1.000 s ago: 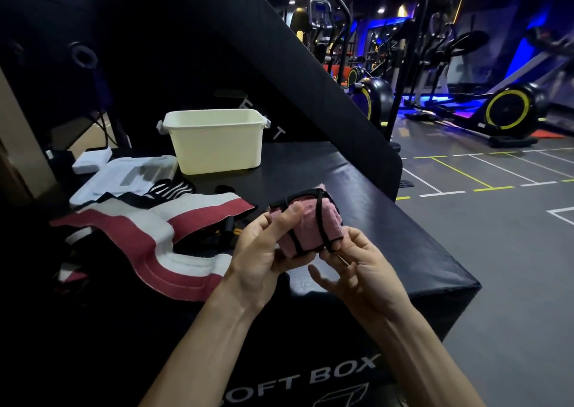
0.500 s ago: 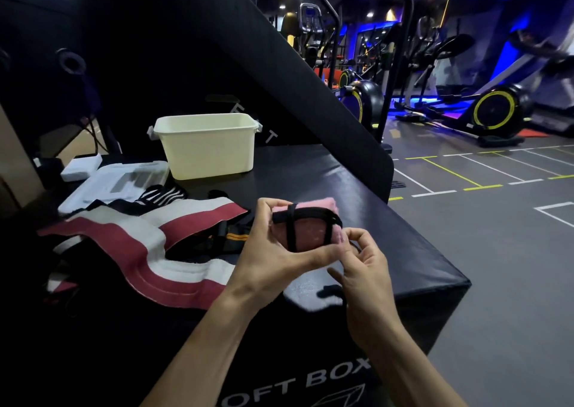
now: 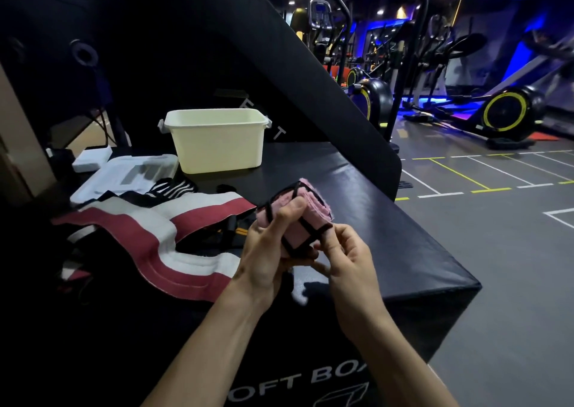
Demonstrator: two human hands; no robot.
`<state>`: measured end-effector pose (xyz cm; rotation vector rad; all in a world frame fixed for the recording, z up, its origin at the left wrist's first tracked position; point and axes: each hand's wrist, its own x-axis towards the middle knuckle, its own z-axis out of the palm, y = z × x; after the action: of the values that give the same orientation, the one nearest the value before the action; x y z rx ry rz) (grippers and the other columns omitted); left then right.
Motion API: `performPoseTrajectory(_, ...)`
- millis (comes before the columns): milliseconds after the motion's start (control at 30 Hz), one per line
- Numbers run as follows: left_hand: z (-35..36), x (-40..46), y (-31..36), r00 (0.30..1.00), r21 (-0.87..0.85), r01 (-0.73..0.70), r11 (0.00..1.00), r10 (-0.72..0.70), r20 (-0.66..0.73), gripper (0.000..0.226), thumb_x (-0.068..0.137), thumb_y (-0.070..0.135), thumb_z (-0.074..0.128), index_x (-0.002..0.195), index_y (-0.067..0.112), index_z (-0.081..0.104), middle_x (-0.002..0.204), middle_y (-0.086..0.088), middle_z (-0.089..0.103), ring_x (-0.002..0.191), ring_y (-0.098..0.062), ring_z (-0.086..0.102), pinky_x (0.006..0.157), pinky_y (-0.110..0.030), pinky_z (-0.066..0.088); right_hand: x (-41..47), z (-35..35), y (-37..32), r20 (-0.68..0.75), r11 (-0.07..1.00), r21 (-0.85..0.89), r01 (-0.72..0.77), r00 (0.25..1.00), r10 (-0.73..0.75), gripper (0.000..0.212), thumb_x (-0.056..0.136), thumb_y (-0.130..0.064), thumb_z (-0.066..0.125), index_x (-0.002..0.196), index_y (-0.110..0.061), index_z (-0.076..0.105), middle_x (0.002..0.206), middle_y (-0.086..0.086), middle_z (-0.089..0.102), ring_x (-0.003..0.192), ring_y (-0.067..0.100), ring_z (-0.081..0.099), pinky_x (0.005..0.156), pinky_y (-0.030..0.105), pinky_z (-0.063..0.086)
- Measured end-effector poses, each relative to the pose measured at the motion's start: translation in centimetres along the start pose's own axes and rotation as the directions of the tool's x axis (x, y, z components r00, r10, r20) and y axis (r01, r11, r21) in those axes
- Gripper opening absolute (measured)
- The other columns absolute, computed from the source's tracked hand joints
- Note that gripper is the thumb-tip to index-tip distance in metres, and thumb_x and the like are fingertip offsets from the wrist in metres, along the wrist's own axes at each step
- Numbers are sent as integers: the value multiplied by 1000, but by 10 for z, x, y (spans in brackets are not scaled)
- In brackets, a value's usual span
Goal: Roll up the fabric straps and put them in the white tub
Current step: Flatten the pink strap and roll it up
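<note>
Head view: both bare forearms reach in from the lower edge, and the hands meet above the near part of a black padded box point(image 3: 366, 217) whose front face carries white lettering.

Left hand point(image 3: 267, 260): fingers and thumb are curled round a rolled pink fabric strap point(image 3: 298, 229), gripping it from the left and from below. The index finger lies across the front of the roll.

Right hand point(image 3: 348, 260): fingers are curled, and the fingertips pinch a thin black band point(image 3: 310, 228) at the lower right corner of the roll. The band crosses the pink roll in several lines and is drawn taut toward the right hand.

The pink roll is held clear of the box top, in the air between the two hands. Its layered end faces up and to the right, showing the coiled edges.

White tub point(image 3: 217, 141): it stands upright on the far part of the box top, well apart from the hands. Its inside is not visible from this angle.

Left of the hands, a wide red and white strap point(image 3: 161, 245) lies unrolled and curved across the box top. A black and white striped piece point(image 3: 170, 187) lies just behind it. A clear plastic tray point(image 3: 124, 173) and a small white box point(image 3: 93, 158) sit near the left side of the tub.

Background: exercise bikes point(image 3: 506, 111) with yellow-rimmed wheels stand on a grey floor point(image 3: 497, 236) marked with white and yellow lines, under blue lighting.
</note>
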<state>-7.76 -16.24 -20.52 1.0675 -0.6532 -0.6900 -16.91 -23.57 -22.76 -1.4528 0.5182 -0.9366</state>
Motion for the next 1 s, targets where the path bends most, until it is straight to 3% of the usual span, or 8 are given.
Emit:
performPoseTrajectory(267, -3, 0, -3, 979, -125, 115, 985, -91, 182, 38, 74, 52, 71, 92, 20, 79, 83, -7, 70, 58, -14, 59, 53, -22, 47, 9, -3, -9, 22, 969, 212, -125, 992, 123, 21, 105, -21, 52, 95, -9, 66, 95, 8, 74, 97, 19, 68, 75, 39, 56)
performPoseTrajectory(333, -4, 0, -3, 969, -161, 129, 978, -89, 232, 34, 80, 46, 71, 98, 18, 80, 88, -8, 72, 63, -15, 64, 57, -25, 53, 9, -6, -12, 56, 949, 270, -161, 987, 151, 25, 105, -21, 51, 105, 0, 65, 108, 19, 73, 104, 33, 67, 83, 52, 56)
performPoseTrajectory(433, -11, 3, 2, 948, -106, 98, 989, -61, 312, 50, 86, 41, 75, 123, 8, 69, 112, -20, 71, 93, -29, 72, 80, -44, 62, 5, -11, -17, 149, 906, 370, -207, 975, 162, 37, 102, -23, 54, 120, 9, 53, 123, 34, 63, 118, 50, 61, 101, 71, 44)
performPoseTrajectory(500, -20, 5, 6, 953, 27, 39, 999, -45, 300, 80, 78, 44, 86, 136, -1, 55, 132, -31, 61, 122, -46, 61, 103, -63, 50, 4, -17, -21, 208, 890, 402, -216, 968, 140, 30, 101, -24, 55, 117, 2, 53, 124, 34, 63, 114, 46, 64, 98, 72, 46)
performPoseTrajectory(600, -35, 8, 12, 949, 209, -57, 976, -13, 316, 88, 71, 51, 89, 137, 4, 55, 138, -25, 59, 134, -43, 53, 115, -59, 40, 6, -25, -25, 257, 896, 410, -172, 964, 67, 23, 104, -22, 48, 116, -3, 51, 126, 32, 62, 110, 45, 63, 89, 76, 48)
performPoseTrajectory(733, -44, 4, 23, 949, 496, -161, 853, -4, 315, 80, 65, 68, 85, 133, 31, 65, 138, 7, 61, 130, -19, 57, 109, -49, 48, 4, -29, -24, 231, 949, 314, -27, 972, -49, 22, 95, -30, 55, 103, -9, 51, 104, 20, 66, 92, 34, 65, 71, 59, 60)
performPoseTrajectory(900, -46, -4, 36, 933, 581, -285, 762, 80, 352, 67, 78, 41, 85, 137, 53, 55, 132, 25, 61, 117, -1, 62, 92, -27, 57, 7, -30, -13, 112, 983, 59, 171, 978, -177, 14, 101, -25, 56, 95, -14, 52, 85, 15, 62, 77, 26, 58, 66, 47, 54)
performPoseTrajectory(1000, -43, -6, 33, 930, 576, -291, 764, 84, 358, 47, 88, 49, 74, 132, 47, 61, 128, 20, 66, 115, -10, 68, 93, -41, 60, 7, -31, -7, 128, 942, -122, 313, 946, -298, 13, 100, -27, 56, 93, -16, 52, 82, 15, 64, 74, 23, 60, 66, 42, 50)
